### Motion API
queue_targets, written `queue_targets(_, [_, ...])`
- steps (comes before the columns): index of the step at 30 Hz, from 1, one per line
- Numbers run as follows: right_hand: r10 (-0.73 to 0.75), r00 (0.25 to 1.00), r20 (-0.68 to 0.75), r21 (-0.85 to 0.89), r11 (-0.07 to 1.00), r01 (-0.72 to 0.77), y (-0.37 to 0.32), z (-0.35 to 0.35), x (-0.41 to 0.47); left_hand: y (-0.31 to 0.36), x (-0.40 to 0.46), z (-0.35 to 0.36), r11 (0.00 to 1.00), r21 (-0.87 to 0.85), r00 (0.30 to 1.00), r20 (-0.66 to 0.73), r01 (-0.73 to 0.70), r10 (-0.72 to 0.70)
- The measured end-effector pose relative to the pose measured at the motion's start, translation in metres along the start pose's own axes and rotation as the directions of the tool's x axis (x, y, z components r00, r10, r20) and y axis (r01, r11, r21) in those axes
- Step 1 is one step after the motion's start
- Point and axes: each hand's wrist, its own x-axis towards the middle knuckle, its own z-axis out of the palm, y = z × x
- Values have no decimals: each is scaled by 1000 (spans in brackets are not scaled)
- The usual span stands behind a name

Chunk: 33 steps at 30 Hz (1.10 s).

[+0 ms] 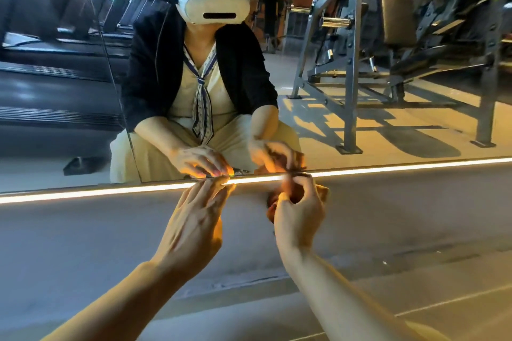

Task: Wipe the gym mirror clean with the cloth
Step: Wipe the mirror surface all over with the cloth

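The gym mirror (360,77) fills the upper half of the head view and ends at a lit strip along its bottom edge. My right hand (300,210) holds a small bunched brownish-orange cloth (288,196) with curled fingers, right at the mirror's bottom edge. My left hand (194,221) reaches forward with straight fingers, its fingertips touching the lit strip at the mirror's base. Both hands are reflected in the glass just above. Most of the cloth is hidden behind my right hand.
A glowing light strip (110,192) runs along the mirror's base above a grey ledge (83,243). The mirror reflects a person crouching with a headset, a grey weight machine frame (352,63) on the right and a dark treadmill (55,91) on the left.
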Motion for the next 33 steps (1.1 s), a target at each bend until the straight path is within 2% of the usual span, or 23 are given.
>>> queue_targets(2, [17,994,107,45,999,-22,-4,3,-7,-1,-1,-2,1000,-10,999,33,6,-6])
queue_targets(3, [42,996,77,55,997,-46,-6,0,-3,-4,-3,-1,1000,-7,999,34,-6,6])
queue_targets(6, [66,968,-243,60,997,-53,-11,-14,27,-11,-8,-3,1000,2,998,61,-14,14])
queue_targets(8, [46,941,-335,-7,999,-52,-8,-22,44,-15,-10,-4,999,-10,998,60,-33,34])
queue_targets(10, [-66,957,-283,-100,994,39,-6,-18,44,-15,-10,-4,999,-15,997,66,-46,47])
queue_targets(13, [-294,943,-157,-209,943,259,1,-2,14,-17,-8,-3,998,-32,997,51,-48,50])
queue_targets(15, [-349,937,-3,-194,920,341,-3,2,-8,-19,-9,-2,998,-30,998,43,-51,52])
queue_targets(17, [-331,933,140,-121,930,348,-11,-3,-13,-19,-10,-4,999,-34,998,46,-41,43])
queue_targets(18, [-287,946,152,-92,949,303,-12,-7,-7,-20,-10,-5,999,-39,998,50,-34,36])
queue_targets(19, [-229,968,106,-78,968,238,-13,-13,0,-20,-10,-6,998,-44,998,49,-33,35])
queue_targets(22, [-139,981,-136,-178,977,114,-6,-22,18,-24,-14,-8,998,-58,999,27,-29,30])
queue_targets(24, [-190,977,-93,-248,955,162,-5,-10,6,-27,-17,-10,998,-64,999,17,-26,28])
queue_targets(27, [-342,934,101,-240,903,357,-8,18,-35,-31,-21,-12,999,-52,1000,24,-9,10])
queue_targets(30, [-330,902,277,-154,912,381,-18,21,-51,-36,-25,-15,999,-48,999,33,22,-21])
queue_targets(31, [-324,913,248,-135,922,364,-19,19,-48,-37,-26,-17,998,-56,999,35,31,-29])
queue_targets(33, [-256,965,65,-119,958,262,-17,14,-35,-40,-26,-21,997,-68,999,41,35,-32])
